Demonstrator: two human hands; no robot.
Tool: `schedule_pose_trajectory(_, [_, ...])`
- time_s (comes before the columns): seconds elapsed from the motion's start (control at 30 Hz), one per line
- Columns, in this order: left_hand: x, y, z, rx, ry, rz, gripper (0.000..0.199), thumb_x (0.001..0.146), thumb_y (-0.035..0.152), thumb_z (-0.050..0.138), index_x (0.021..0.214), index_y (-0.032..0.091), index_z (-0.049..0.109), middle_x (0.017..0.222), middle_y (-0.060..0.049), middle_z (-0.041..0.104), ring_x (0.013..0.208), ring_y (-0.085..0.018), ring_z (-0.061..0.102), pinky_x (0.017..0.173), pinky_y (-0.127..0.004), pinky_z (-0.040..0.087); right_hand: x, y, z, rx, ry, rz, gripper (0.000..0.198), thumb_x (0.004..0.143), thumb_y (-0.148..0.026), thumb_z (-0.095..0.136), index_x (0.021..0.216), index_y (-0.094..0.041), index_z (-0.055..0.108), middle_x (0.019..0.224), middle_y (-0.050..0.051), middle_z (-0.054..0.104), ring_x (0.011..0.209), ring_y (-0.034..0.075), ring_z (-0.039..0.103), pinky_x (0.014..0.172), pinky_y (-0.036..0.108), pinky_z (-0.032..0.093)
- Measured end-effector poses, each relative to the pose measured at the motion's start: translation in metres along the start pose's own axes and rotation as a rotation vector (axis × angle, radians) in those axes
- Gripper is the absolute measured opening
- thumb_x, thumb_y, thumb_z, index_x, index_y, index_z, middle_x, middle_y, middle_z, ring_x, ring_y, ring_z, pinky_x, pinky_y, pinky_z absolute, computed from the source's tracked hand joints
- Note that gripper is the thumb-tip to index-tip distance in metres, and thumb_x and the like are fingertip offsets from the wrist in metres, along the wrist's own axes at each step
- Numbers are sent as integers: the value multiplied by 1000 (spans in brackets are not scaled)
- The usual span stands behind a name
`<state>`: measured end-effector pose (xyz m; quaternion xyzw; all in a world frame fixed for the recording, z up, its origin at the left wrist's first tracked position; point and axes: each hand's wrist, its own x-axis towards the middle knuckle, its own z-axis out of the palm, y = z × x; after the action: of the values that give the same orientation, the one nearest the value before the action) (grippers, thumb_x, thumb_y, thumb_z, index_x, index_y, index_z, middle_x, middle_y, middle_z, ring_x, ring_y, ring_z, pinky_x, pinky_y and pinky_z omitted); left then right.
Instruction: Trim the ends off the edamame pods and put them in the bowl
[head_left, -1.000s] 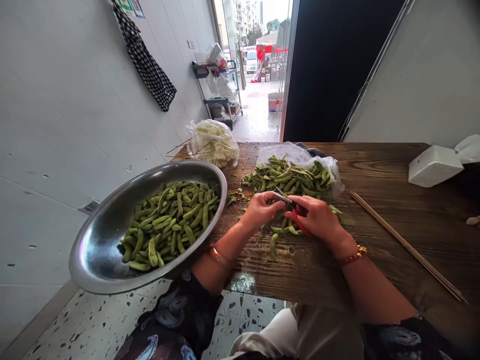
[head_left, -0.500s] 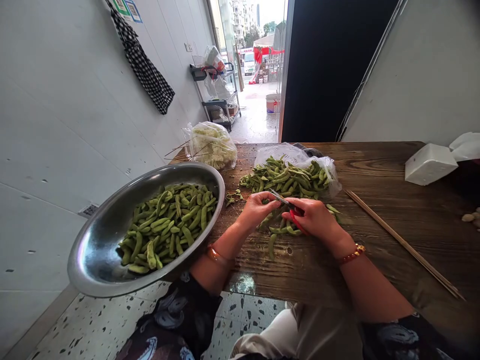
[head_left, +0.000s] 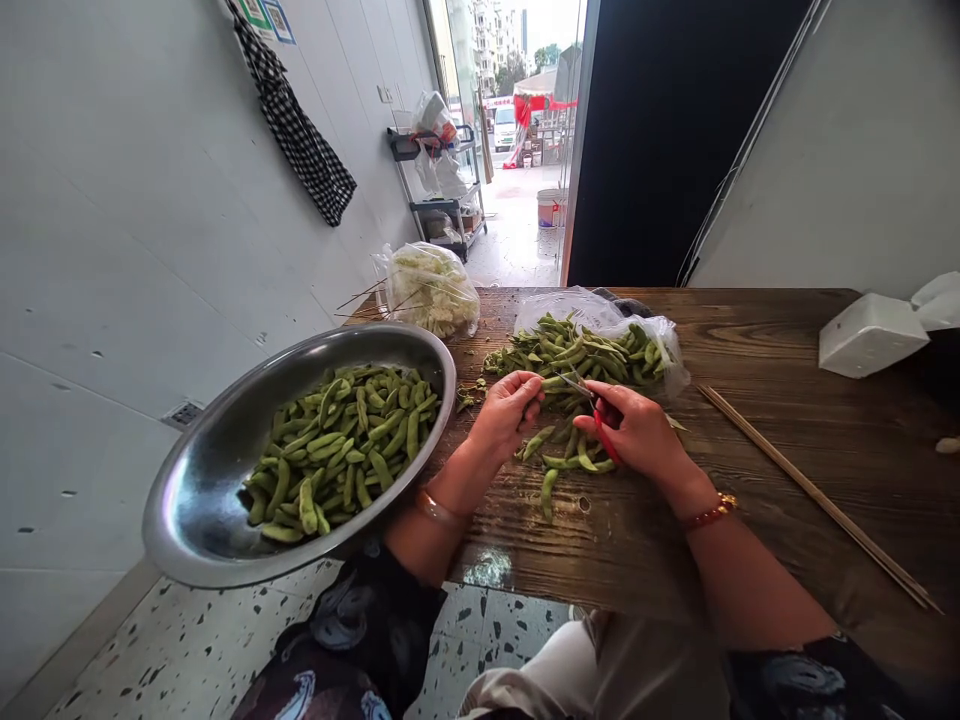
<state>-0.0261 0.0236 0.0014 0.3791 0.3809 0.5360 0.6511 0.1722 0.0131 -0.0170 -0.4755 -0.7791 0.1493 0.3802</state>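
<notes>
The brown wooden desk (head_left: 765, 345) bears scattered pods (head_left: 550, 495), a clear bag (head_left: 559, 306) heaped with more, a second bag (head_left: 435, 285), thin sticks (head_left: 817, 495) and a white box (head_left: 870, 335).

Reference point: the basin (head_left: 191, 535), at the left end of the worktop (head_left: 600, 560); its support is not visible. Pods (head_left: 337, 445) lie in the basin. Behind it, slightly right, a vegetable bag (head_left: 435, 290) rests on the worktop. Right of the basin, the left hand (head_left: 506, 410), then scissors (head_left: 606, 438) in the right hand (head_left: 641, 430). Right of and behind the basin, a pod heap (head_left: 577, 350) lies partly in a plastic bag (head_left: 547, 305). Loose pods (head_left: 574, 462) lie right of the basin, before that heap. Farther right of the basin: sticks (head_left: 817, 495), then a box (head_left: 870, 335). Well behind the basin, on the floor: a trolley (head_left: 442, 203), with a bucket (head_left: 550, 210) to its right.
</notes>
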Motion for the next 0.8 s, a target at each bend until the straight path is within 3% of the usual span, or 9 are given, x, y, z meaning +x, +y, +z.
schedule_pose_trajectory(0.2, [-5,-5,8,90,-48,-9,32,68,37,75,80,14,56,63,5,51,41,-1,34,35,-14,19,0,0,1,34,22,-23,56,79,-56,63,119,-17,61,84,5,65,68,17,59,66,31,51])
schedule_pose_trajectory(0.33, [-5,-6,9,98,-57,-18,35,66,39,77,79,14,56,60,6,49,41,-1,34,36,-15,19,-1,-1,1,26,40,-31,53,80,-56,62,115,-15,63,77,4,64,63,16,56,64,30,50])
schedule_pose_trajectory(0.47, [-4,-4,7,86,-40,-23,37,64,40,78,79,15,54,56,8,44,40,-1,32,36,-15,19,-2,1,1,-11,36,-44,51,81,-56,61,112,-16,65,74,4,64,62,17,56,63,30,49])
schedule_pose_trajectory(0.63, [-2,-3,5,97,-16,-5,38,65,44,76,77,16,52,52,10,37,39,-1,27,35,-16,15,-2,2,2,-40,-3,-56,45,83,-51,61,113,-19,66,85,6,70,69,18,61,66,30,50])
schedule_pose_trajectory(0.8, [1,0,1,155,58,78,36,73,47,68,73,16,47,56,7,42,40,-2,33,35,-16,16,-2,0,1,-40,39,-8,47,82,-52,61,114,-18,66,82,6,71,65,17,61,63,29,50])
